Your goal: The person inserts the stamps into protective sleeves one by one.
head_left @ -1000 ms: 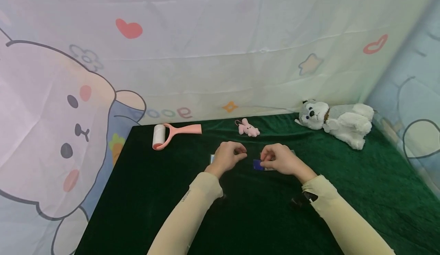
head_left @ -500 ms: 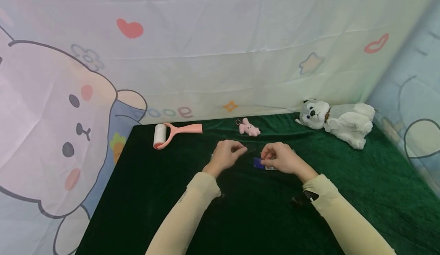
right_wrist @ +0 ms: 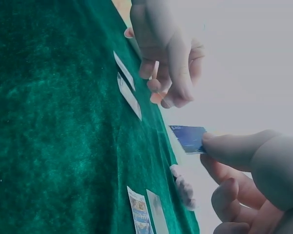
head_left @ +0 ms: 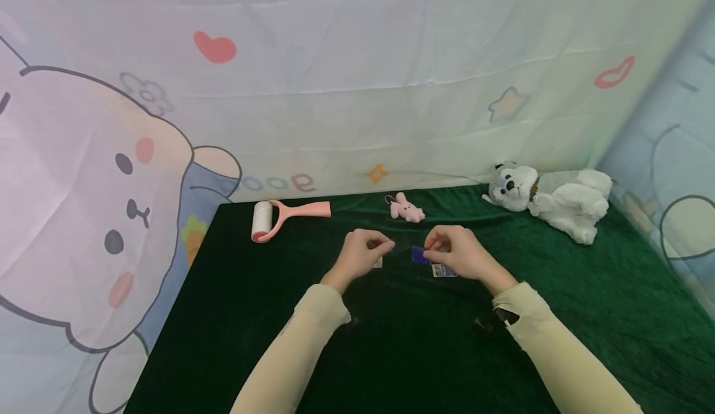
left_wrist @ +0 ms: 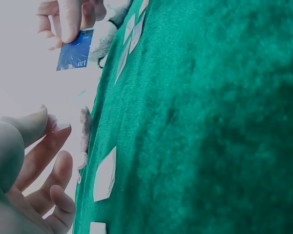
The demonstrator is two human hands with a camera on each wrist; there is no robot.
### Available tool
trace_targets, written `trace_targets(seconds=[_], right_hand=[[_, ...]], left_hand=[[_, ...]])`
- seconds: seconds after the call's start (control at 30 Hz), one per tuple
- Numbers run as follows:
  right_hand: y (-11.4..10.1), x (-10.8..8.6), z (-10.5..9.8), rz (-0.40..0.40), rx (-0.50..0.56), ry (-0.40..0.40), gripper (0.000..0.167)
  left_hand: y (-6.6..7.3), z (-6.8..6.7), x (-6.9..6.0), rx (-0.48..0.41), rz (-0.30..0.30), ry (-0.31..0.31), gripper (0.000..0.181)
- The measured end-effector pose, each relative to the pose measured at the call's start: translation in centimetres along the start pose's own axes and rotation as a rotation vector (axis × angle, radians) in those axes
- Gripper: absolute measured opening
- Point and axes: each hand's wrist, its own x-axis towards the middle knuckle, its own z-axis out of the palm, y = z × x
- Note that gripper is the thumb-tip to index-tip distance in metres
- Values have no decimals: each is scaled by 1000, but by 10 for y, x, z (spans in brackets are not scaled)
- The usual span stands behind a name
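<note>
My left hand [head_left: 360, 256] has thumb and forefinger together on a thin clear scrap [left_wrist: 62, 126], seen at the fingertips in the left wrist view. My right hand [head_left: 460, 252] pinches a small blue card [left_wrist: 75, 51] by its edge, held above the cloth. A printed card [head_left: 444, 270] lies below the right hand, with a paler card [right_wrist: 157, 212] beside it in the right wrist view. On the left hand's side, a whitish card [left_wrist: 105, 175] and a second card [left_wrist: 97, 228] lie on the cloth. The hands are apart.
Green cloth [head_left: 413, 352] covers the table. A pink-handled lint roller [head_left: 290, 213] lies at the back left. A small pink plush keychain [head_left: 406, 208] lies behind the hands, and a grey-and-white plush dog [head_left: 550, 200] at the back right. A patterned curtain [head_left: 346, 91] hangs behind.
My left hand has shifted slightly left and toward me, and a whitish card now shows under it. The blue card has risen in my right hand, exposing more of the printed card.
</note>
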Motion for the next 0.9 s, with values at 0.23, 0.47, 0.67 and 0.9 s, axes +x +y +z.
trace_targets(seconds=[0.23, 0.47, 0.67, 0.9], right_hand=[[-2, 1, 1, 19, 16, 69, 8], [-5, 2, 0, 19, 56, 91, 8], [-9, 3, 2, 33, 80, 125, 9], [-9, 5, 3, 28, 119, 118, 10]], left_hand=[[-4, -5, -5, -36, -20, -13, 14], [-6, -9, -9, -47, -28, -22, 8], [-5, -11, -10, -48, -30, -25, 7], [-6, -12, -10, -64, -37, -32, 7]])
